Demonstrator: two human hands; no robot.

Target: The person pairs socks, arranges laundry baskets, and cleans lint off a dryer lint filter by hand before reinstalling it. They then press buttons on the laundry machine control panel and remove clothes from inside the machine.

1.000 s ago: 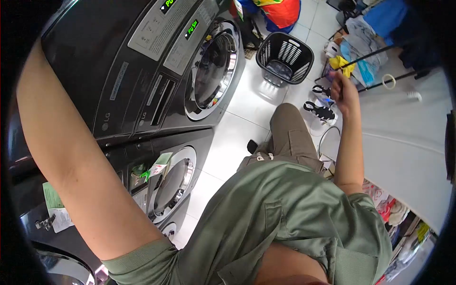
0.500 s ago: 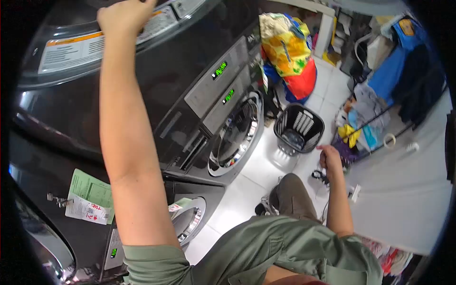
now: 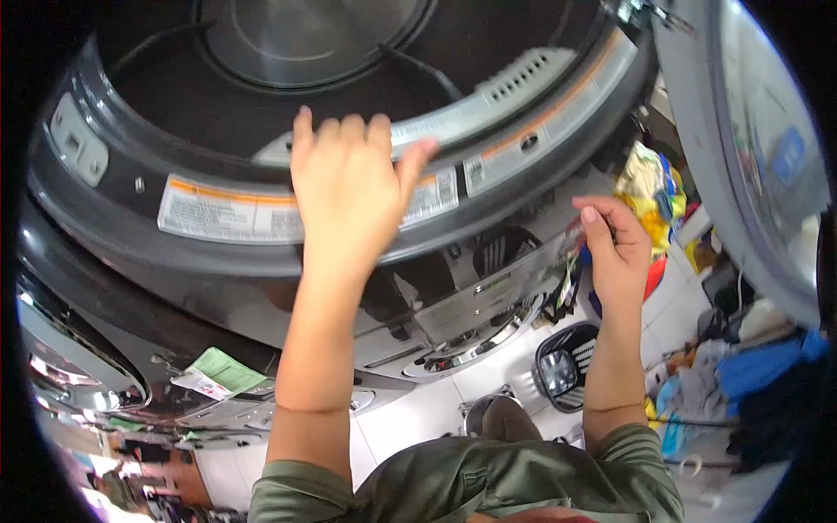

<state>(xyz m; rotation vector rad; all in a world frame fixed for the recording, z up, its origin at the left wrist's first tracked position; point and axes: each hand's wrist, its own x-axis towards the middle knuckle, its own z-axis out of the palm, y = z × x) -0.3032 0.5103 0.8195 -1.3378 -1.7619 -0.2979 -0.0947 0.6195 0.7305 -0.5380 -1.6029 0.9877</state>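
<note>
My left hand (image 3: 353, 179) lies at the lower rim of a dark front-loading dryer (image 3: 218, 261). Its fingers are spread and point into the drum (image 3: 200, 113), with nothing held. Beneath and beside it run a warning label (image 3: 231, 213) and a grey slotted strip (image 3: 488, 105). The round dryer door (image 3: 741, 166) stands swung out on the right. Between the door and the machine front, my right hand (image 3: 621, 248) hangs in the air, loosely curled with the index finger stretched out. Nothing shows in it.
A black laundry basket (image 3: 567, 370) is on the white tiled floor (image 3: 401, 436). Behind my right hand stands a yellow and red bag (image 3: 649, 192) stuffed with cloth. Piled clothes (image 3: 706, 379) lie at the right. A green paper (image 3: 222, 373) hangs on a neighbouring machine.
The view has swung up and left, bringing the open drum and door into sight. My left hand shows spread at the rim, and my right hand has risen from beside the basket.
</note>
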